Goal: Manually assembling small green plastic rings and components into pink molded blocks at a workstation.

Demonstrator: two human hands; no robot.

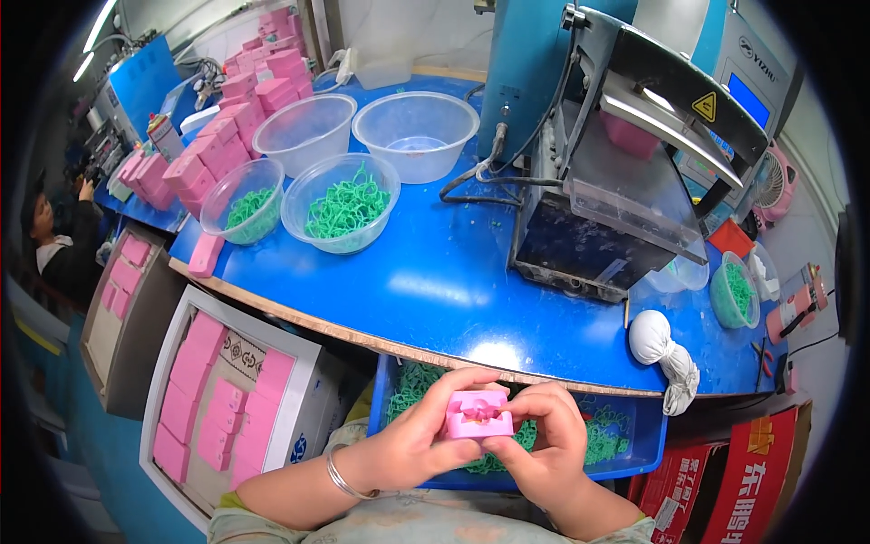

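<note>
Both hands are pinching one pink mould [478, 414] just below the near edge of the tabletop [435, 281]: the left hand [426, 435] is closing on its left end, the right hand [539, 433] on its right, thumbs pressing on top. The mould is hanging over the blue bin [634, 444] of green pieces [598, 442] under that edge. With only fingertips gripping, it is probably at risk of slipping into the bin, and the small part seated in it could be popping loose.
</note>
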